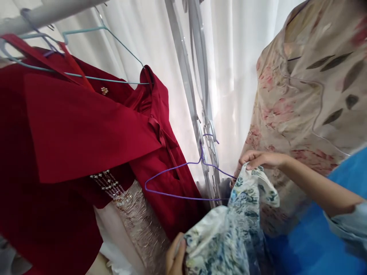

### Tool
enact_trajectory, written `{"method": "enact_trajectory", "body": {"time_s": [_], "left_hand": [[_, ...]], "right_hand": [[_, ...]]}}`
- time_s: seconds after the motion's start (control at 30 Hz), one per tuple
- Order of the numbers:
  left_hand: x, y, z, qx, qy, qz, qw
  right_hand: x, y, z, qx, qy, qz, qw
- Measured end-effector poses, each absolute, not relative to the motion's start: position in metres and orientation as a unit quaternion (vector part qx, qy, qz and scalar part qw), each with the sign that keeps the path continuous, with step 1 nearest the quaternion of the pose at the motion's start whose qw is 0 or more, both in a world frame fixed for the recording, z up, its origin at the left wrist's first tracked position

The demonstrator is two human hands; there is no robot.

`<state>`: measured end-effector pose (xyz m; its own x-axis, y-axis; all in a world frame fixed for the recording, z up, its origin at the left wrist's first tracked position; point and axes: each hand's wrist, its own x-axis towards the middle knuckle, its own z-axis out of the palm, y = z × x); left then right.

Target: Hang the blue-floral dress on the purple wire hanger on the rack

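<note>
A white garment with a blue and green floral print (237,225) is held up between my two hands. My right hand (258,159) pinches its upper edge near the shoulder. At the bottom of the view, my left hand (175,255) grips the garment's left side; part of that hand is cut off by the frame. A purple wire hanger (172,196) hangs from the white metal stand, its right end inside or behind the garment's shoulder, while its left arm sticks out bare.
Dark red garments (86,130) hang at left on a teal hanger (86,29) from a white rail (51,15). Beige floral clothing (281,110) hangs at right, above bright blue fabric (304,236). The white metal stand (186,65) rises before a white curtain (235,57).
</note>
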<state>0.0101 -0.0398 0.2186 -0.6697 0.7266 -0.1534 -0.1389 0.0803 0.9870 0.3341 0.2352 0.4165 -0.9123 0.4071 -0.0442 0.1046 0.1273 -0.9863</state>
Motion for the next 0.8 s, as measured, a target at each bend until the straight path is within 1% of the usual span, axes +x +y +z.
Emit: {"method": "enact_trajectory", "body": {"time_s": [0.07,0.17,0.27,0.37,0.43,0.47,0.53,0.6,0.67,0.7,0.8], "left_hand": [[-0.015,-0.043,0.226,0.173,0.645,0.659,0.346],[-0.027,-0.045,0.233,0.153,0.616,0.658,0.405],[-0.027,-0.045,0.239,0.204,0.608,0.65,0.407],[-0.044,-0.041,0.259,0.357,0.6,0.608,0.378],[-0.067,-0.036,0.28,0.503,0.596,0.53,0.332],[-0.079,-0.032,0.293,0.573,0.597,0.48,0.291],[-0.104,-0.022,0.317,0.676,0.605,0.381,0.18],[-0.124,-0.008,0.338,0.717,0.62,0.312,0.061],[-0.138,0.007,0.356,0.724,0.63,0.278,-0.023],[-0.141,0.015,0.364,0.725,0.63,0.274,-0.048],[-0.142,0.035,0.383,0.714,0.627,0.301,-0.084]], "right_hand": [[0.328,0.228,0.396,-0.174,-0.701,0.67,0.172],[0.316,0.218,0.372,-0.166,-0.67,0.674,0.263],[0.304,0.207,0.354,-0.16,-0.633,0.703,0.282],[0.301,0.194,0.343,-0.174,-0.59,0.736,0.285],[0.305,0.183,0.341,-0.176,-0.58,0.739,0.295],[0.308,0.178,0.342,-0.175,-0.579,0.738,0.298],[0.313,0.169,0.346,-0.175,-0.579,0.734,0.309],[0.314,0.16,0.35,-0.174,-0.576,0.731,0.321],[0.311,0.153,0.354,-0.168,-0.568,0.737,0.326],[0.309,0.149,0.356,-0.164,-0.564,0.741,0.325],[0.304,0.142,0.363,-0.168,-0.558,0.753,0.307]]}}
